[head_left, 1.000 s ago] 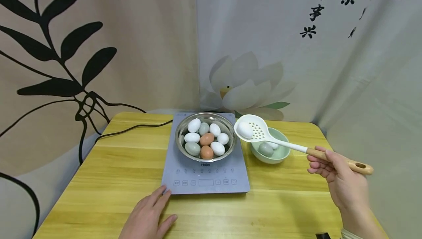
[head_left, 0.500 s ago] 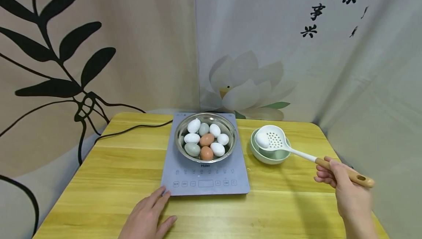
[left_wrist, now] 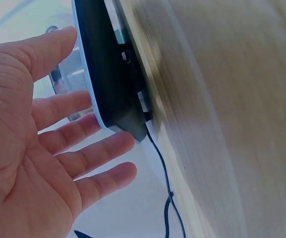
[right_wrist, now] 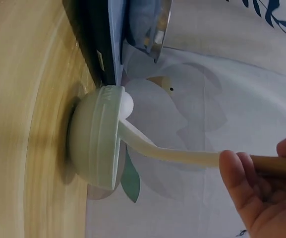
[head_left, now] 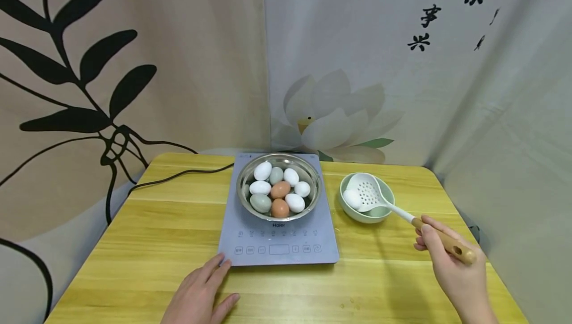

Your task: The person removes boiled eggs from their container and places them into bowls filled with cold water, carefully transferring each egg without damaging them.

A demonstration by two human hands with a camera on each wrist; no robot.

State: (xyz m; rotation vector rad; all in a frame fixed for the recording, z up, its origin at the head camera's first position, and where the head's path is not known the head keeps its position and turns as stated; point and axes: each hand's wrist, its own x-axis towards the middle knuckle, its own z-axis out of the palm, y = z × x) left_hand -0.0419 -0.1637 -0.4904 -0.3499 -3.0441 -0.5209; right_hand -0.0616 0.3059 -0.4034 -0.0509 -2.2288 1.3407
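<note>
My right hand [head_left: 458,264] grips the wooden handle of a white slotted skimmer [head_left: 369,193]. Its perforated head tilts down into a pale green bowl [head_left: 388,200], and a white egg [head_left: 353,198] lies at the head's left edge, inside the bowl. From the side, the right wrist view shows the egg [right_wrist: 127,105] just above the bowl's rim. With fingers spread, my left hand [head_left: 198,289] touches the front left corner of a grey induction cooktop [head_left: 279,242]. On the cooktop stands a steel bowl [head_left: 316,190] with several white, brown and greenish eggs [head_left: 280,189]. The skimmer hides part of the green bowl's inside.
Everything stands on a yellow wooden table [head_left: 178,234]. A black cord [head_left: 183,171] runs from the cooktop to the left. Printed curtains [head_left: 214,65] hang close behind and to the right of the table. A few water drops [head_left: 350,306] lie near the front.
The skimmer has moved right from beside the steel bowl to the green bowl and tipped down into it. The white egg has shifted to the head's left edge. My left hand stays put.
</note>
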